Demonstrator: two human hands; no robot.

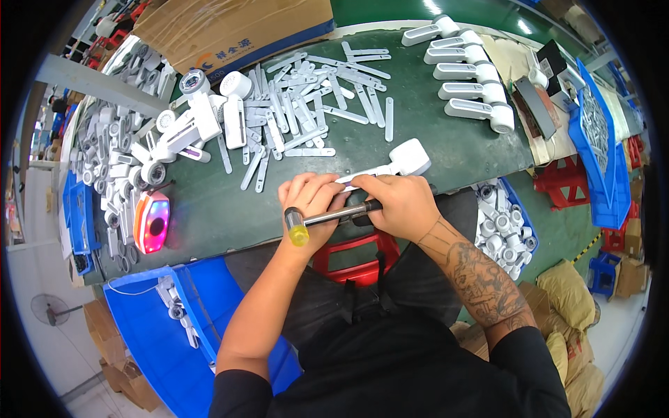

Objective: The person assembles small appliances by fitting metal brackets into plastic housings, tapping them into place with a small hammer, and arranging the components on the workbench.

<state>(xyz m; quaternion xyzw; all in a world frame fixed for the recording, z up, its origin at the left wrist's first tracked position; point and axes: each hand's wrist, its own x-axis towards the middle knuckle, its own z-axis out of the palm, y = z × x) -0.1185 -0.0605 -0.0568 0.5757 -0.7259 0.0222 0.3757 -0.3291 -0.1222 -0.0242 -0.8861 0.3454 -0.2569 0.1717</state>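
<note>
Low over the table's near edge I hold a white handheld fan (410,157), its boxy head pointing right and its slim handle lying between my hands. My left hand (310,197) is closed around the handle's left end. With its fingertips on the same handle, my right hand (403,207) also grips a small mallet (339,213). The mallet's shaft runs leftward below the fan, and its yellow-faced head (297,228) is over my left wrist. Past my hands lies a loose pile of flat grey-white strips (300,108). Both palms are hidden.
Several similar fans (463,90) stand in a row at the far right. White fan parts (125,157) heap up at left, beside a glowing speaker-like device (151,221). A cardboard box (237,31) is behind. Blue bins (526,212) flank me, and a red stool (359,258) shows under the edge.
</note>
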